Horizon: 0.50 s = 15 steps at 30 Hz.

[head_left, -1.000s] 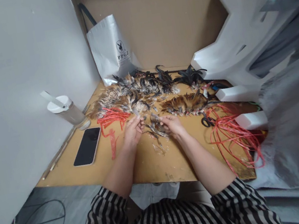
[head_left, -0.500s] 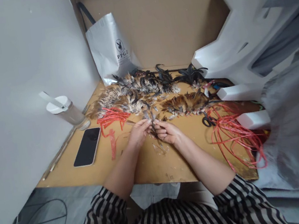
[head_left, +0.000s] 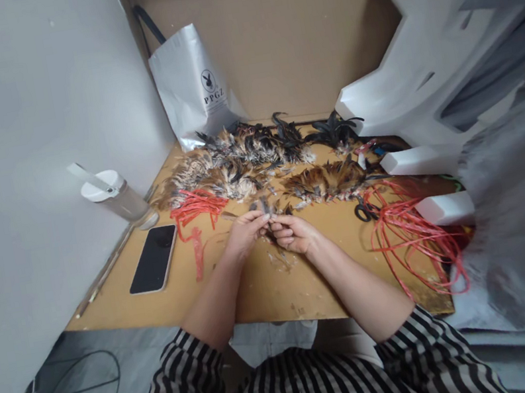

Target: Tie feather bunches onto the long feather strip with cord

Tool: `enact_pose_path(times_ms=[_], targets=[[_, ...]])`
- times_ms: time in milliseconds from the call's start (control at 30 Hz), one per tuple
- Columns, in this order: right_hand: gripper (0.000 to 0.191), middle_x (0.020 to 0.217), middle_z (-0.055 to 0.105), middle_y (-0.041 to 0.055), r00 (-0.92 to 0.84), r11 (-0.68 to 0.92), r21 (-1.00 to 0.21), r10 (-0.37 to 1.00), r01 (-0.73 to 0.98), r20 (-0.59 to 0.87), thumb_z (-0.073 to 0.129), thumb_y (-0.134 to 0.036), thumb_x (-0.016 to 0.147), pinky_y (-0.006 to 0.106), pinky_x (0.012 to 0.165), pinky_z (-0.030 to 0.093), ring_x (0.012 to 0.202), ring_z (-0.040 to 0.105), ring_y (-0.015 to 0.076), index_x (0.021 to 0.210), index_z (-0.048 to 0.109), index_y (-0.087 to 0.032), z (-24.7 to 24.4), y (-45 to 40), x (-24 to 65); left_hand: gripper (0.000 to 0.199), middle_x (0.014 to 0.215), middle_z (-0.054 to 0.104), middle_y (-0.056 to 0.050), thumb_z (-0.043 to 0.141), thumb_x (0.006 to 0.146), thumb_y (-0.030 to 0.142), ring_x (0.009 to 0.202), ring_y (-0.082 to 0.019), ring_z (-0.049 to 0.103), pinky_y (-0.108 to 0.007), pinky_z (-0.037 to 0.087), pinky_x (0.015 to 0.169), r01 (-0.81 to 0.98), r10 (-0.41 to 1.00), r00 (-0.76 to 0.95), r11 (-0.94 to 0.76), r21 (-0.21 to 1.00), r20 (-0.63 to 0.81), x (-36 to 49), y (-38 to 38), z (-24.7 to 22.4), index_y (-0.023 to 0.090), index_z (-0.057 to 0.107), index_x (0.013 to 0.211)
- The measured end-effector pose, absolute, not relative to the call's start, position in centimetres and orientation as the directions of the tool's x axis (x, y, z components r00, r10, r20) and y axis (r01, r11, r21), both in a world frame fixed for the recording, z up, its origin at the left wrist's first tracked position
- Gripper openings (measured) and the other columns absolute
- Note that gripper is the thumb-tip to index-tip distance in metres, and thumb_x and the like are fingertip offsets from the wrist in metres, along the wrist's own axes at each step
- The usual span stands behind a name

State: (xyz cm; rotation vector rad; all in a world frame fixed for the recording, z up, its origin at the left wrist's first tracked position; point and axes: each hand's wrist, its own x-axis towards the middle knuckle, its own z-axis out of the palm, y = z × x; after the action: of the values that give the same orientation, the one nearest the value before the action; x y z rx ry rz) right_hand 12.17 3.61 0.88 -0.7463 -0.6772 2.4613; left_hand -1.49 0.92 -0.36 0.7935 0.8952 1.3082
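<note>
Both my hands meet over the middle of the table, fingertips touching. My left hand (head_left: pixel 247 231) pinches the base of some small dark feathers (head_left: pixel 263 206). My right hand (head_left: pixel 293 232) is closed on the same feathers from the other side, its fingers curled in. Behind my hands lie a large heap of brown, white and black feathers (head_left: pixel 232 165) and a row of brown feathers (head_left: pixel 325 180). Black feathers (head_left: pixel 335 132) sit at the back right. Loose feather scraps (head_left: pixel 280 260) lie just below my hands.
Red strips (head_left: pixel 197 204) and a phone (head_left: pixel 153 259) lie left, near a lidded cup (head_left: pixel 121 196). Black-handled scissors (head_left: pixel 364 209) and a red string tangle (head_left: pixel 414 231) lie right, beside white foam pieces (head_left: pixel 443 209). A silver bag (head_left: pixel 190 81) stands behind.
My fingertips have come closer together over the feathers, and my left fingers have shifted slightly to the right. The things on the table lie as before.
</note>
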Motion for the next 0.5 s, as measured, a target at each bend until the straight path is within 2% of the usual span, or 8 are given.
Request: enact_pose_path(times_ms=[67, 200, 267, 367, 500], targets=[[0.020, 0.045, 0.038, -0.0094, -0.678, -0.671, -0.679, 0.650, -0.299, -0.343, 0.063, -0.026, 0.067, 0.011, 0.028, 0.010, 0.030, 0.019, -0.0011, 0.064, 0.048, -0.014, 0.9, 3.4, 12.0, 0.016, 0.059, 0.057, 0.000, 0.070, 0.061, 0.023, 0.050, -0.006, 0.049, -0.018, 0.036, 0.050, -0.449, 0.995, 0.047, 0.098, 0.888, -0.086, -1.6, 0.9, -0.4, 0.011, 0.062, 0.069], [0.024, 0.052, 0.053, -0.0042, -0.437, -0.332, -0.898, 0.881, -0.290, -0.184, 0.067, -0.033, 0.061, 0.014, 0.029, 0.015, 0.032, 0.031, 0.0013, 0.068, 0.056, -0.013, 0.9, 3.0, 11.6, 0.015, 0.059, 0.056, 0.000, 0.067, 0.065, 0.024, 0.052, -0.006, 0.050, -0.017, 0.037, 0.051, -0.532, 0.998, 0.037, 0.062, 0.844, -0.050, -1.9, 1.2, -0.6, 0.012, 0.059, 0.070], [0.027, 0.051, 0.054, -0.0045, -0.362, -0.216, -0.946, 0.925, -0.242, -0.118, 0.068, -0.034, 0.059, 0.015, 0.030, 0.019, 0.034, 0.035, 0.0029, 0.074, 0.059, -0.014, 0.9, 2.9, 11.3, 0.015, 0.059, 0.055, 0.001, 0.068, 0.065, 0.022, 0.053, -0.005, 0.050, -0.016, 0.037, 0.052, -0.584, 0.998, 0.011, 0.058, 0.809, -0.064, -2.1, 1.3, -0.8, 0.012, 0.059, 0.071], [0.026, 0.042, 0.048, -0.0062, -0.323, -0.104, -0.984, 0.945, -0.147, -0.051, 0.067, -0.035, 0.060, 0.017, 0.033, 0.024, 0.034, 0.035, 0.0045, 0.072, 0.060, -0.014, 0.7, 2.7, 10.9, 0.016, 0.059, 0.053, 0.002, 0.069, 0.064, 0.020, 0.053, -0.005, 0.049, -0.016, 0.037, 0.052, -0.627, 0.997, -0.003, 0.061, 0.777, -0.081, -2.3, 1.5, -1.1, 0.012, 0.058, 0.072], [0.023, 0.045, 0.051, -0.0045, -0.283, 0.002, -0.997, 0.959, -0.083, 0.025, 0.063, -0.037, 0.064, 0.018, 0.035, 0.029, 0.036, 0.036, 0.0056, 0.069, 0.060, -0.015, 0.7, 2.3, 10.6, 0.016, 0.060, 0.053, 0.001, 0.069, 0.064, 0.019, 0.054, -0.005, 0.050, -0.017, 0.038, 0.053, -0.634, 0.997, 0.002, 0.066, 0.771, -0.083, -2.1, 1.4, -1.3, 0.012, 0.057, 0.072]])
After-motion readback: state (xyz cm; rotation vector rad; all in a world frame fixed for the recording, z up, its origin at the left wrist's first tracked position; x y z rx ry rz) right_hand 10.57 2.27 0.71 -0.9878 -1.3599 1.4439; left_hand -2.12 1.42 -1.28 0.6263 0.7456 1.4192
